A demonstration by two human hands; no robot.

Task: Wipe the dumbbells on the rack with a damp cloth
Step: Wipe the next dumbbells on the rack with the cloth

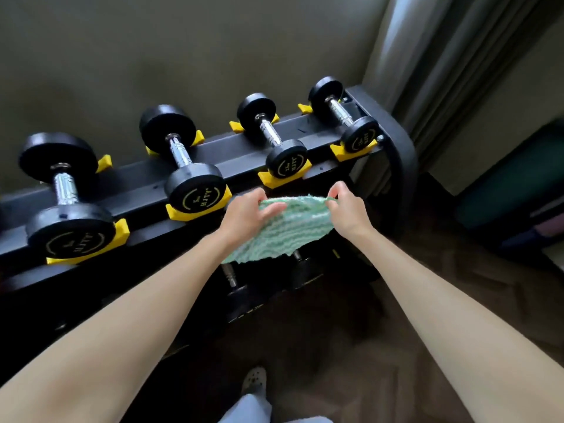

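On the top tier of a black rack (232, 149), against a dull wall (152, 50) — four black dumbbells with chrome handles, each seated in yellow cradles (183, 215), near heads bearing yellow lettering.

- Large dumbbell (65, 190): far left, the biggest of the row.
- Second dumbbell (181, 154): next to the right, somewhat smaller.
- Third dumbbell (270, 134): smaller again, its near head just above the cloth's upper edge.
- Fourth dumbbell (341, 112): far right, at the rack's end frame.
- Lower dumbbell (235, 288): on the tier beneath, in shadow, partly covered by the hanging cloth.

Cloth (283, 230): green and white, textured, held spread in the air in front of the rack, below the third dumbbell and clear of the top-tier weights; its lower edge droops over the lower tier.

Left hand (247, 216): grips the cloth's left edge, fingers curled over it.
Right hand (345, 209): pinches the upper right corner. The two hands are apart, the cloth stretched between them — both forearms bare.

Surroundings: grey curtain (442, 71) at right; dark floor (335, 346); one light shoe (255, 378) at the bottom edge.
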